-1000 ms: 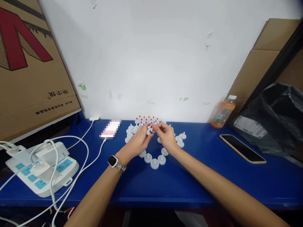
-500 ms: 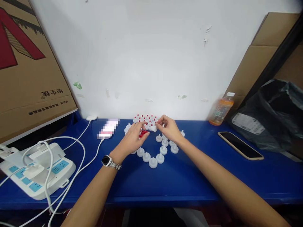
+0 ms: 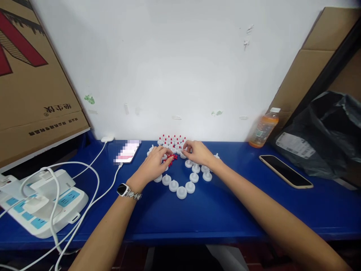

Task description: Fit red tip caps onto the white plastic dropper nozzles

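Observation:
Several small white round plastic pieces (image 3: 181, 192) stand on the blue table (image 3: 214, 210) in a heart-like outline. Behind them is a cluster of white pieces with red tips (image 3: 172, 140). A little heap of loose red caps (image 3: 172, 158) lies inside the outline. My left hand (image 3: 153, 165), with a watch on its wrist, rests over the heap, its fingertips touching the red caps. My right hand (image 3: 197, 152) reaches to the back cluster, its fingers pinched on a white piece (image 3: 183, 154) there.
A white power strip (image 3: 42, 203) with plugs and white cables sits at the left, and a phone (image 3: 127, 152) is charging near the wall. At the right lie a dark phone (image 3: 285, 171), an orange drink bottle (image 3: 263, 128) and a black bag (image 3: 327, 135). Cardboard boxes flank both sides.
My hands parted: the left dropped onto the red caps, the right carried its white piece back to the rear cluster. The camera tilted slightly down.

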A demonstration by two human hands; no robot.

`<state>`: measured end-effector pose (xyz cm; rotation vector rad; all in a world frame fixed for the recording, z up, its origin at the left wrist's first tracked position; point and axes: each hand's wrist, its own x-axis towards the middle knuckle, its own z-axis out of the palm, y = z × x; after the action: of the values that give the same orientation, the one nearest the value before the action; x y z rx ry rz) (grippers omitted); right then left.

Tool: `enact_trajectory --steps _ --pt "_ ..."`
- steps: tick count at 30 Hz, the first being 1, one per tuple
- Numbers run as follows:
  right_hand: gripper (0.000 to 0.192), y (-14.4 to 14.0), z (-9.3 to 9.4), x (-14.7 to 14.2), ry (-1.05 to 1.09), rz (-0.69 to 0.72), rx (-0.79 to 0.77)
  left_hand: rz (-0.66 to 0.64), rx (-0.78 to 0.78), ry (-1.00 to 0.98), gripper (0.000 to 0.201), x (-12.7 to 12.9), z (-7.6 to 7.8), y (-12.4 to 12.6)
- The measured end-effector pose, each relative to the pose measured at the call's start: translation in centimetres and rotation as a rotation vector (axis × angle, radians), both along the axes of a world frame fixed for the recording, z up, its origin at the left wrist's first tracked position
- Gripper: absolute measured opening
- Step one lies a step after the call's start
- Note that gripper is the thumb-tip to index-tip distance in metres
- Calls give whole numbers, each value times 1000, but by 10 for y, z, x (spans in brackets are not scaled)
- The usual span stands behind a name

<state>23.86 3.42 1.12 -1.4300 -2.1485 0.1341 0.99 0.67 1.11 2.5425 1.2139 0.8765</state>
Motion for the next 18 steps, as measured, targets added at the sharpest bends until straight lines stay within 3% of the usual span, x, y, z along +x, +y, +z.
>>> enact_trajectory --steps 5,10,14,18 --pt "4 -20 1 10 33 105 -62 -16 14 -13 28 0 -2 1" --pt "10 -29 4 -4 388 182 -106 -44 43 -24 34 2 -1 -3" --pt "21 -33 7 -22 611 294 -121 -65 -33 14 39 3 2 -6" --pt "20 -25 4 -26 521 219 -87 -18 -38 41 35 -2 1 -2"
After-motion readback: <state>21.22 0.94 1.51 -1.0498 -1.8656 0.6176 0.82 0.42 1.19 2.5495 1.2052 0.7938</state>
